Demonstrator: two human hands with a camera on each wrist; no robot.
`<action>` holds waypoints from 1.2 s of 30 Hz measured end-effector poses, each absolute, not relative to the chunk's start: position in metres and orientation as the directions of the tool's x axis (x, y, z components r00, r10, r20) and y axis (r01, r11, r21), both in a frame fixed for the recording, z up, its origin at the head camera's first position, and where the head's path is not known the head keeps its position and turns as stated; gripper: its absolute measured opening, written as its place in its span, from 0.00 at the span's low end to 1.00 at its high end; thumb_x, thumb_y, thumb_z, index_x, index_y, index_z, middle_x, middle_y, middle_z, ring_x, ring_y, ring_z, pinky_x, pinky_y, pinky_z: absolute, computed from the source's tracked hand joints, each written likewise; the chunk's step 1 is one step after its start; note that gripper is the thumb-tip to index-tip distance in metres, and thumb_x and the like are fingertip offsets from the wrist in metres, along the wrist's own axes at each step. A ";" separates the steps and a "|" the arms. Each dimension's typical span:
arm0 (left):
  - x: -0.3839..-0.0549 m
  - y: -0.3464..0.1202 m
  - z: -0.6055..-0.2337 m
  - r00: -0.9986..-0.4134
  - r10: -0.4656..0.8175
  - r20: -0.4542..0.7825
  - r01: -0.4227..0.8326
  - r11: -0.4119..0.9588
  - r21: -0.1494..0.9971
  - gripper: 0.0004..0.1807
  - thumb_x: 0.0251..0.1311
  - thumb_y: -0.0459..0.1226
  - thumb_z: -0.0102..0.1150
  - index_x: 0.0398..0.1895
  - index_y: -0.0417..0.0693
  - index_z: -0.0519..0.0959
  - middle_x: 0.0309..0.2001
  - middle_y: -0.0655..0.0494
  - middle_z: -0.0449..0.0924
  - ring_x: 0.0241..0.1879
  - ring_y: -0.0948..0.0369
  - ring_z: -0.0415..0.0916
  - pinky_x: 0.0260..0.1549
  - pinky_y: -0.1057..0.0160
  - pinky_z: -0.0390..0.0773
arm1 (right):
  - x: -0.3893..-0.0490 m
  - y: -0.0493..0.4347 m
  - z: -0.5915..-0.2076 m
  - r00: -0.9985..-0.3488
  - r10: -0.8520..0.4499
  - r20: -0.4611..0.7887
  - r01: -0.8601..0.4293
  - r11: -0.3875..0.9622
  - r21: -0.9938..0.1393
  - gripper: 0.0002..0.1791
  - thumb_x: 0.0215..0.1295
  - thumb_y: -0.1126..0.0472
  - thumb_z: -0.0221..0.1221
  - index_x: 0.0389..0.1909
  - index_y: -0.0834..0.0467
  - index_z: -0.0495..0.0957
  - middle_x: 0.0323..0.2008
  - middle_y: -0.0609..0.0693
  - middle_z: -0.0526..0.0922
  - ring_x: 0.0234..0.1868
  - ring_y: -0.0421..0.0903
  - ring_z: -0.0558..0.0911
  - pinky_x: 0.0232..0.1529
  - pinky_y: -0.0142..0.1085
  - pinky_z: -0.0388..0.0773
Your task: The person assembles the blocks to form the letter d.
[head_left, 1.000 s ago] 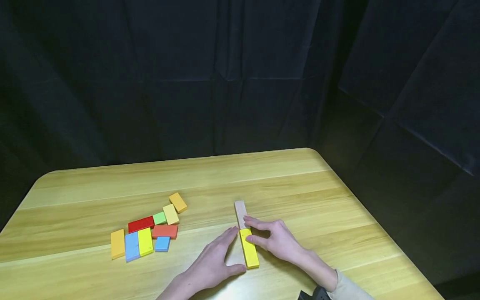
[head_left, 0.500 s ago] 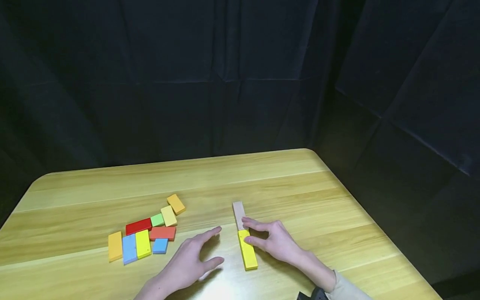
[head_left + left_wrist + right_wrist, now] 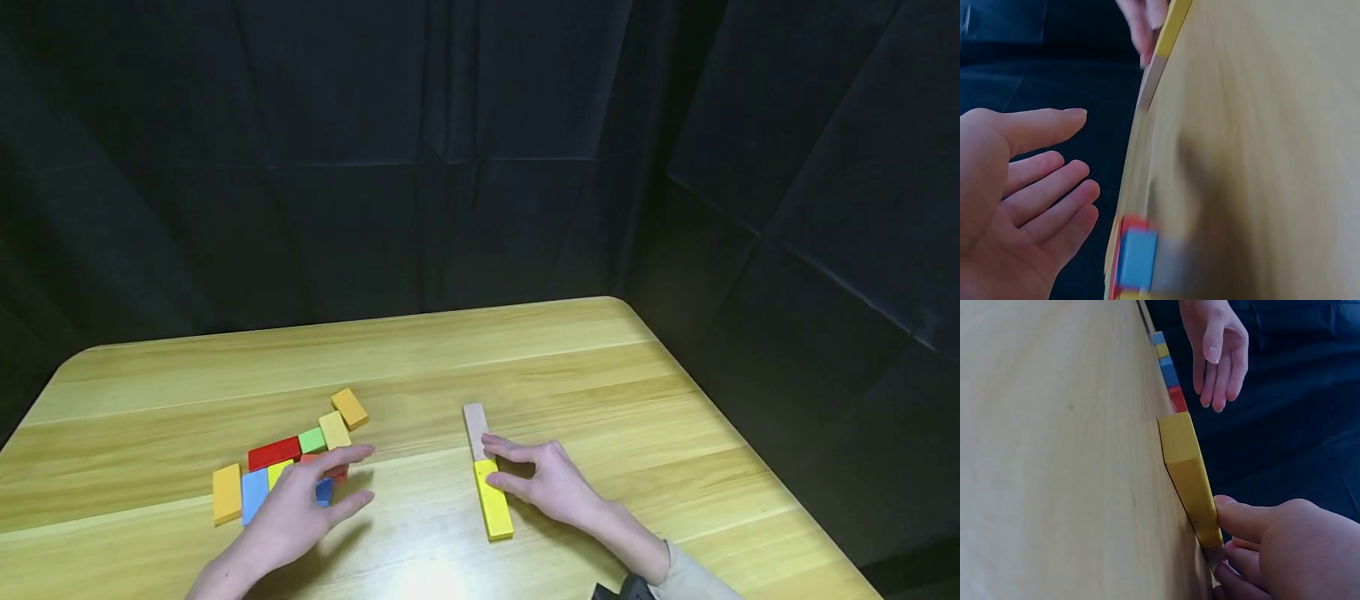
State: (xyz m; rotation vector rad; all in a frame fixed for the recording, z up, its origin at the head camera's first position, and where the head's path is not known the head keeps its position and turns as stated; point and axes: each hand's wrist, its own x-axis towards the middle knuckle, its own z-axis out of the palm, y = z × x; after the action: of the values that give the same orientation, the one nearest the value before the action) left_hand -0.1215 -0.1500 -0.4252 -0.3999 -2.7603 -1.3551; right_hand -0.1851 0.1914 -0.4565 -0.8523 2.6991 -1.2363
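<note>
A yellow block (image 3: pixel 492 500) and a pale pinkish block (image 3: pixel 476 429) lie end to end in a line on the wooden table. My right hand (image 3: pixel 558 483) rests on them, its thumb on the yellow block and its fingers at the pale one; the right wrist view shows the thumb against the yellow block (image 3: pixel 1188 475). My left hand (image 3: pixel 296 508) holds nothing, thumb and fingers spread, above the group of coloured blocks at the left. It partly hides a small blue block (image 3: pixel 324 492), a second yellow block (image 3: pixel 277 472) and a light red block (image 3: pixel 339 472).
Around the left hand lie an orange block (image 3: pixel 227 493), a long blue block (image 3: pixel 254 493), a dark red block (image 3: pixel 273 453), a green block (image 3: pixel 312 440), a cream block (image 3: pixel 335 431) and another orange block (image 3: pixel 350 408). Dark curtains (image 3: pixel 450 167) hang behind the table (image 3: pixel 600 367).
My left hand has left the side of the yellow block near the right hand and moved left over the coloured group. The right hand stays on the two lined-up blocks.
</note>
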 end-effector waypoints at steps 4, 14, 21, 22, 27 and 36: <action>-0.122 -0.170 -0.422 -0.972 0.171 0.161 0.232 0.605 0.761 0.27 0.55 0.42 0.73 0.60 0.54 0.80 0.52 0.58 0.85 0.49 0.58 0.83 0.48 0.59 0.83 | -0.185 0.192 -0.456 -0.847 -0.503 0.170 -0.457 0.527 -0.717 0.24 0.63 0.48 0.67 0.58 0.53 0.82 0.64 0.41 0.77 0.66 0.43 0.74 0.68 0.50 0.69; -0.124 -0.218 -0.419 -0.981 0.125 0.147 0.192 0.659 0.727 0.30 0.53 0.43 0.75 0.61 0.52 0.79 0.55 0.54 0.84 0.53 0.53 0.81 0.51 0.59 0.81 | -0.184 0.191 -0.455 -0.843 -0.511 0.168 -0.458 0.519 -0.722 0.25 0.64 0.49 0.66 0.59 0.55 0.81 0.64 0.41 0.77 0.66 0.43 0.74 0.68 0.50 0.68; -0.127 -0.252 -0.422 -0.996 0.088 0.029 0.080 0.676 0.733 0.38 0.52 0.48 0.75 0.68 0.52 0.73 0.65 0.45 0.75 0.62 0.43 0.72 0.58 0.45 0.77 | -0.185 0.191 -0.455 -0.844 -0.510 0.167 -0.457 0.521 -0.721 0.26 0.64 0.48 0.67 0.59 0.55 0.81 0.64 0.40 0.77 0.66 0.42 0.74 0.68 0.49 0.68; -0.127 -0.256 -0.423 -0.996 0.086 0.014 0.068 0.667 0.742 0.40 0.52 0.48 0.75 0.69 0.52 0.72 0.66 0.44 0.73 0.63 0.41 0.70 0.59 0.40 0.74 | -0.185 0.191 -0.455 -0.844 -0.510 0.168 -0.458 0.521 -0.720 0.25 0.64 0.48 0.67 0.59 0.55 0.81 0.64 0.40 0.77 0.66 0.42 0.74 0.68 0.49 0.68; -0.128 -0.274 -0.428 -0.996 0.085 -0.030 0.033 0.648 0.761 0.45 0.50 0.47 0.76 0.72 0.48 0.67 0.70 0.40 0.68 0.67 0.37 0.63 0.62 0.46 0.73 | -0.185 0.191 -0.456 -0.840 -0.512 0.178 -0.467 0.516 -0.718 0.25 0.64 0.49 0.67 0.59 0.56 0.81 0.64 0.40 0.77 0.66 0.42 0.74 0.68 0.49 0.69; -0.125 -0.290 -0.439 -0.997 0.071 -0.036 0.020 0.663 0.748 0.50 0.48 0.48 0.78 0.73 0.43 0.64 0.69 0.39 0.69 0.65 0.42 0.66 0.44 0.86 0.67 | -0.185 0.191 -0.456 -0.842 -0.512 0.170 -0.457 0.512 -0.727 0.25 0.63 0.49 0.67 0.59 0.54 0.81 0.64 0.40 0.77 0.66 0.42 0.74 0.68 0.49 0.68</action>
State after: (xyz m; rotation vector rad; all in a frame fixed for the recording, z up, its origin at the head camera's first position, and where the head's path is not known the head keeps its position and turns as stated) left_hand -0.1246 -0.2904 -0.4391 -0.0800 -2.9214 -1.3130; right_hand -0.1850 0.1911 -0.4556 -0.8578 2.6736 -1.2543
